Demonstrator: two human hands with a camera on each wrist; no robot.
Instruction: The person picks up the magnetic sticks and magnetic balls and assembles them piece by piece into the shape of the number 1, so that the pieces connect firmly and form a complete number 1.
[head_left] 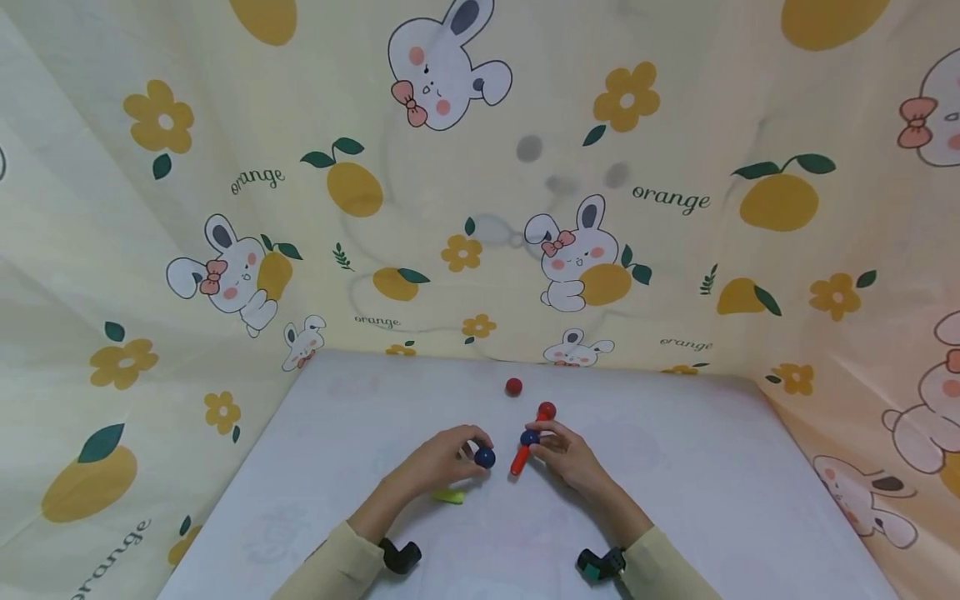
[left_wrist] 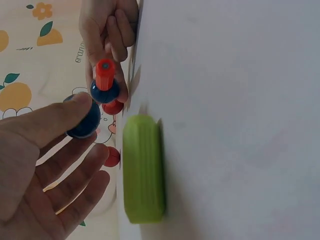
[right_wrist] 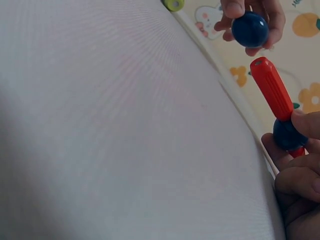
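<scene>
Between thumb and fingers my left hand [head_left: 448, 458] pinches a blue ball [head_left: 485, 457]. My right hand [head_left: 572, 457] grips another blue ball [head_left: 529, 437], which joins two red rods in a line. The near red rod [right_wrist: 272, 90] points toward the left hand's ball, with a small gap between them; its end shows a small dark spot. At the far end of this joined piece sits a red ball [head_left: 547, 410]. A yellow-green rod [left_wrist: 143, 170] with grooved sides lies on the table below the left hand.
A loose red ball [head_left: 513, 387] lies farther back on the white table [head_left: 360, 408]. Behind the table hangs a cream curtain [head_left: 420, 167] printed with rabbits and oranges. Black wrist cameras [head_left: 401, 557] sit on both wrists.
</scene>
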